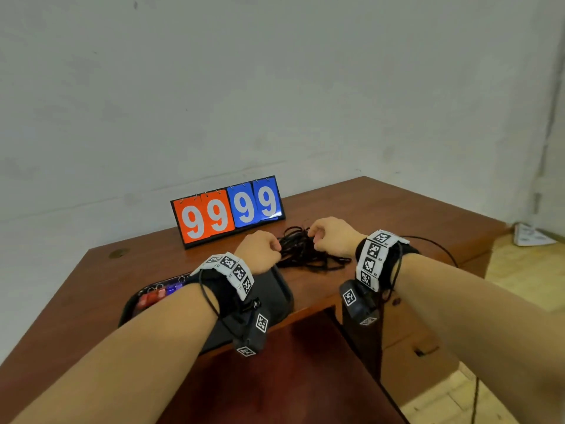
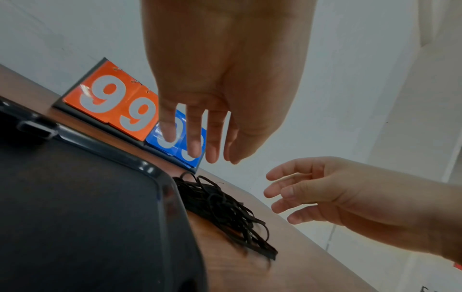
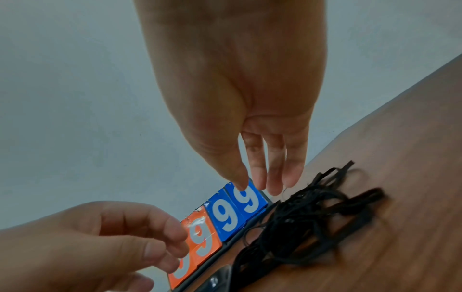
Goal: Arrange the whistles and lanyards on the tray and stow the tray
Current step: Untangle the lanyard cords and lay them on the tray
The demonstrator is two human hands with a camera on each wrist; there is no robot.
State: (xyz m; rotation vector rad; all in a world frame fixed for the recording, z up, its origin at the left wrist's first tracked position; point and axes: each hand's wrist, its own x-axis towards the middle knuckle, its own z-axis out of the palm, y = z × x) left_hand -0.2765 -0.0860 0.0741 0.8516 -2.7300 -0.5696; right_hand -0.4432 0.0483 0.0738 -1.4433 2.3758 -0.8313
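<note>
Just tangled, flat black lanyards [image 1: 308, 250].

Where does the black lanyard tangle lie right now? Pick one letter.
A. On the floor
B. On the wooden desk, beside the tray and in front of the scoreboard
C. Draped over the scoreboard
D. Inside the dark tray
B: the lanyard tangle lies on the bare desk, just off the edge of the tray, with the scoreboard behind it.
</note>
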